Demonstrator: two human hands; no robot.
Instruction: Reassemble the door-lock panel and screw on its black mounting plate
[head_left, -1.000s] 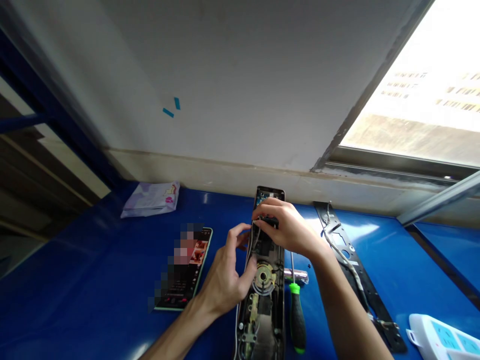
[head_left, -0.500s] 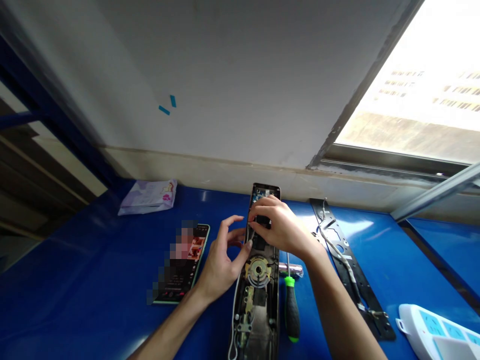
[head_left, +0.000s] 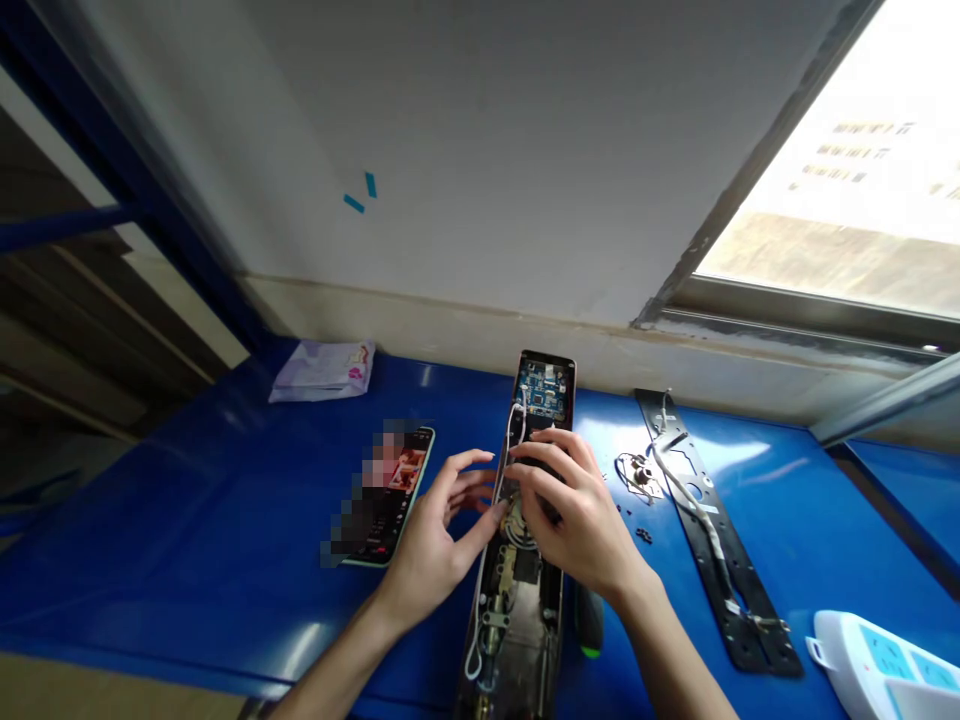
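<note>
Grip: left hand (head_left: pixel 435 535), loosely open, is apparently steadying the casing (head_left: pixel 526 605) at nine o'clock; right hand (head_left: pixel 581 515) is covering its middle, closure undeterminable.

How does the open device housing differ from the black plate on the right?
The device housing has raised side walls and holds a blue circuit board; the black plate looks flat, with cutouts.
The left hand and right hand are at the housing; neither is at the plate.
Both are long and narrow.
</note>
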